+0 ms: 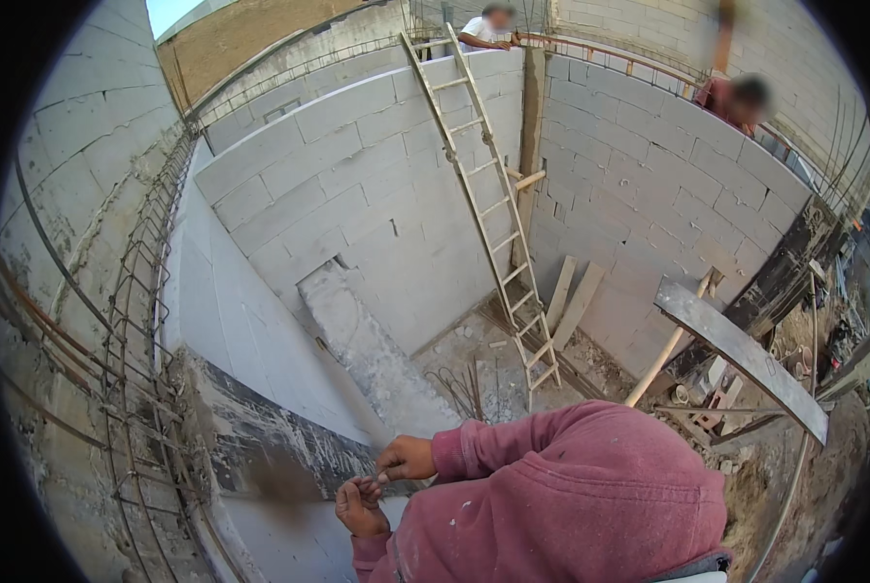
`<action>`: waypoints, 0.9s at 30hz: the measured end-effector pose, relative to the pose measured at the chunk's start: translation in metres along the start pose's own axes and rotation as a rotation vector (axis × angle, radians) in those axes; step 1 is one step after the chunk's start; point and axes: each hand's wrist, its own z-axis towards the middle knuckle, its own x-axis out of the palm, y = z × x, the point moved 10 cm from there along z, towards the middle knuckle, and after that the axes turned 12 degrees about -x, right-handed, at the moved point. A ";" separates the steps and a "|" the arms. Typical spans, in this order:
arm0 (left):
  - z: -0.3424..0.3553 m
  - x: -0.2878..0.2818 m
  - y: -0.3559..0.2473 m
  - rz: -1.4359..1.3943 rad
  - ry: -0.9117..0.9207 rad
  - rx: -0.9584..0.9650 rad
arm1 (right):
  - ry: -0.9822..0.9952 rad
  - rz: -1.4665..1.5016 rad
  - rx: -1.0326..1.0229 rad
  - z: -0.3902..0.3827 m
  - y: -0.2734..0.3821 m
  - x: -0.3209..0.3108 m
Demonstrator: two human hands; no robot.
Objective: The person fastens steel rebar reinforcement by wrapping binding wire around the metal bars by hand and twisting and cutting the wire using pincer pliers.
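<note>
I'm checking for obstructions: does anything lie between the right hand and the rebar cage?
Across the picture, the dark, white-streaked beam spans the stretch between the right hand and rebar cage. Whether it obstructs, one view can't settle; the brown blur at its lower edge is unreadable.

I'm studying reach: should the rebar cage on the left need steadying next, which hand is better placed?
Probably the left hand: it looks nearer the rebar cage, while the right hand lies farther off. Both have curled fingers close together, so either may first need freeing.
</note>
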 end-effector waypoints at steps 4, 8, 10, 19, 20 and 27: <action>-0.009 0.019 -0.007 -0.104 0.220 0.044 | 0.129 0.512 0.300 -0.010 -0.018 0.019; -0.015 0.020 -0.010 -0.060 0.216 0.080 | 0.155 0.594 0.391 -0.016 -0.005 0.019; -0.020 0.023 -0.011 -0.155 0.320 0.043 | 0.210 0.526 0.293 -0.009 0.004 0.026; -0.031 0.007 -0.001 -0.197 0.033 0.030 | 0.151 0.011 0.001 0.007 0.033 0.005; -0.030 0.005 0.003 -0.184 0.065 0.007 | 0.114 -0.004 0.011 0.006 0.036 0.004; -0.007 -0.015 0.014 -0.055 0.182 -0.046 | 0.047 0.175 0.099 -0.018 0.023 0.012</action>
